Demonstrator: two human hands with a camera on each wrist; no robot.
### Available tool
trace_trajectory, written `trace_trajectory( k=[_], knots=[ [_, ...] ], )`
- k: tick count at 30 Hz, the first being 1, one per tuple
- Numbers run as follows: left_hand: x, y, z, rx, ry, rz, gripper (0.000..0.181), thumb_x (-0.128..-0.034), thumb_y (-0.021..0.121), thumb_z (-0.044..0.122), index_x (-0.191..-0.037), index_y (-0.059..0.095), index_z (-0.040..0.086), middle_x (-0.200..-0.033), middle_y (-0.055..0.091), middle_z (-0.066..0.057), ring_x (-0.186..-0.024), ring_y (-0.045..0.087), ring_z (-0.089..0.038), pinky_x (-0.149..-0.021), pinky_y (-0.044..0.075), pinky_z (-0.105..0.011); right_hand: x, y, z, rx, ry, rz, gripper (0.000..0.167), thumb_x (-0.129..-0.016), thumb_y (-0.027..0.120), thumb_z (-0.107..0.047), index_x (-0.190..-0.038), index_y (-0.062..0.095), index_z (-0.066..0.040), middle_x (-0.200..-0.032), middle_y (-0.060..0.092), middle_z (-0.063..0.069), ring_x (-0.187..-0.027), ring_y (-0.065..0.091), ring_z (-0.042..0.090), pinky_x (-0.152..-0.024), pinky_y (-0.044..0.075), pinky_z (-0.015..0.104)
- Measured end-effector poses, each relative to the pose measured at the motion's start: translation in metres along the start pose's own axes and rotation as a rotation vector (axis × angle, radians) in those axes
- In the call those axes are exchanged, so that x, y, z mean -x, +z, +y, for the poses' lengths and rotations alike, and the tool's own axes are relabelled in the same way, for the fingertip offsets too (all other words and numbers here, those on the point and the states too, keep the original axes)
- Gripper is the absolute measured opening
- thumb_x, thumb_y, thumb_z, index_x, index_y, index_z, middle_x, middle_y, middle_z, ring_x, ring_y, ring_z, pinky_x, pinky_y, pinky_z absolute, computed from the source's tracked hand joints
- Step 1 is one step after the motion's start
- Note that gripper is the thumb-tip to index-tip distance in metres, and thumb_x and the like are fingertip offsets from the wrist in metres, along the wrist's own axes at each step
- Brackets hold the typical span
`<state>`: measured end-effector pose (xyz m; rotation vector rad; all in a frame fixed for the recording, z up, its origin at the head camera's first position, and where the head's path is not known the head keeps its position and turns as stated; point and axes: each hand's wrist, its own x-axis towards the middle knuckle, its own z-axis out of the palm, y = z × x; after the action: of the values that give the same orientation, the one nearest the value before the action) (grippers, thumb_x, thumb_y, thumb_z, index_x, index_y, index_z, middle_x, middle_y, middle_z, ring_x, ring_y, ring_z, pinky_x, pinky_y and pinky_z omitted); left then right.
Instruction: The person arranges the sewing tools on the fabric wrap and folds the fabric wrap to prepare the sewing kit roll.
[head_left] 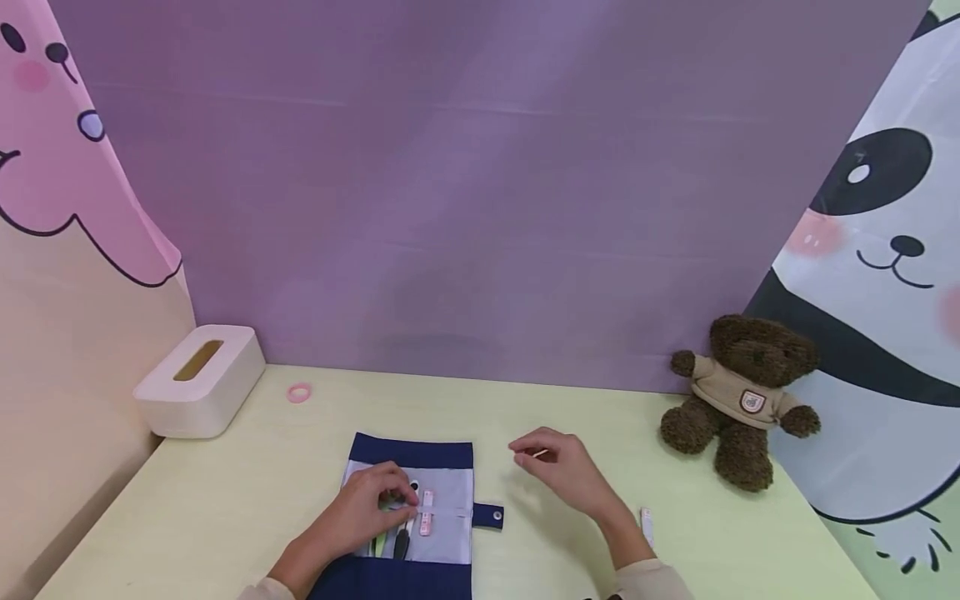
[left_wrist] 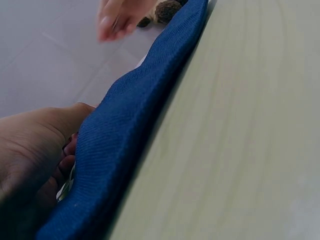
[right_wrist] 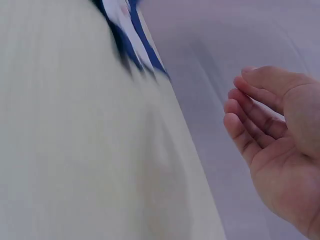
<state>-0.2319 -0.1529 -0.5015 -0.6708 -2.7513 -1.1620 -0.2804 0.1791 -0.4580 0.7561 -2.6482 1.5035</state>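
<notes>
A navy roll-up case (head_left: 408, 454) lies unfolded on the table, its pale inside facing up. My left hand (head_left: 367, 504) is over it, thumb and fingertips pinching the pale elastic band (head_left: 450, 512) that crosses the inside. Partly behind these fingers are a green item (head_left: 378, 546) and a black-ended tool (head_left: 402, 543); their kinds are unclear. A slim pink-and-white piece (head_left: 427, 512) sits under the band. Right of the case, my right hand (head_left: 566, 471) is raised above the table with loosely bent fingers. In the right wrist view this hand (right_wrist: 280, 130) holds nothing visible.
A small white strip-like piece (head_left: 647, 527) lies beside my right forearm. At the back left are a white tissue box (head_left: 198, 383) and a pink ring (head_left: 298, 392). A brown teddy bear (head_left: 750, 404) sits at the back right. The case's snap tab (head_left: 488, 517) sticks out rightward.
</notes>
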Motion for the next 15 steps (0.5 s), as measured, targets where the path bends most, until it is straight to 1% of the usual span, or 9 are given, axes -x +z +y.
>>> trace_trajectory(
  k=[2, 4, 7, 11, 15],
  knots=[
    [0.001, -0.001, -0.001, -0.003, -0.003, 0.002, 0.006, -0.088, 0.083, 0.024, -0.091, 0.078, 0.025, -0.097, 0.065, 0.015, -0.088, 0.056, -0.001, -0.078, 0.051, -0.02, 0.013, -0.024, 0.008, 0.029, 0.033, 0.029, 0.022, -0.097, 0.073, -0.018, -0.114, 0.076, -0.005, -0.113, 0.074, 0.019, -0.097, 0.07, 0.009, -0.085, 0.06, 0.024],
    [0.001, -0.001, -0.001, -0.002, -0.005, 0.0, 0.006, -0.088, 0.083, 0.025, -0.091, 0.078, 0.026, -0.097, 0.065, 0.015, -0.088, 0.056, -0.001, -0.078, 0.051, -0.02, 0.028, -0.046, 0.016, 0.052, 0.084, 0.047, 0.026, -0.098, 0.072, -0.023, -0.117, 0.075, -0.006, -0.116, 0.073, 0.018, -0.098, 0.07, 0.009, -0.085, 0.059, 0.023],
    [0.001, -0.001, -0.001, -0.001, -0.006, -0.002, 0.006, -0.0882, 0.083, 0.026, -0.091, 0.078, 0.026, -0.097, 0.065, 0.015, -0.088, 0.056, -0.001, -0.078, 0.051, -0.02, 0.052, -0.074, 0.028, 0.082, 0.163, 0.075, 0.03, -0.099, 0.07, -0.028, -0.121, 0.074, -0.007, -0.119, 0.073, 0.015, -0.098, 0.071, 0.008, -0.085, 0.059, 0.022],
    [0.001, -0.001, -0.001, 0.002, -0.009, -0.003, 0.005, -0.0883, 0.083, 0.026, -0.091, 0.078, 0.026, -0.097, 0.064, 0.016, -0.088, 0.057, -0.001, -0.079, 0.052, -0.021, 0.079, -0.097, 0.042, 0.13, 0.268, 0.124, 0.031, -0.098, 0.071, -0.027, -0.122, 0.074, -0.009, -0.118, 0.074, 0.011, -0.098, 0.068, 0.001, -0.084, 0.058, 0.021],
    [0.001, 0.0, 0.0, 0.008, -0.004, -0.003, 0.005, -0.0883, 0.083, 0.026, -0.09, 0.078, 0.026, -0.097, 0.065, 0.015, -0.088, 0.057, -0.001, -0.079, 0.051, -0.021, 0.099, -0.11, 0.055, 0.176, 0.34, 0.147, 0.031, -0.097, 0.073, -0.024, -0.123, 0.073, -0.007, -0.116, 0.075, 0.009, -0.095, 0.066, -0.004, -0.082, 0.058, 0.02]
  ],
)
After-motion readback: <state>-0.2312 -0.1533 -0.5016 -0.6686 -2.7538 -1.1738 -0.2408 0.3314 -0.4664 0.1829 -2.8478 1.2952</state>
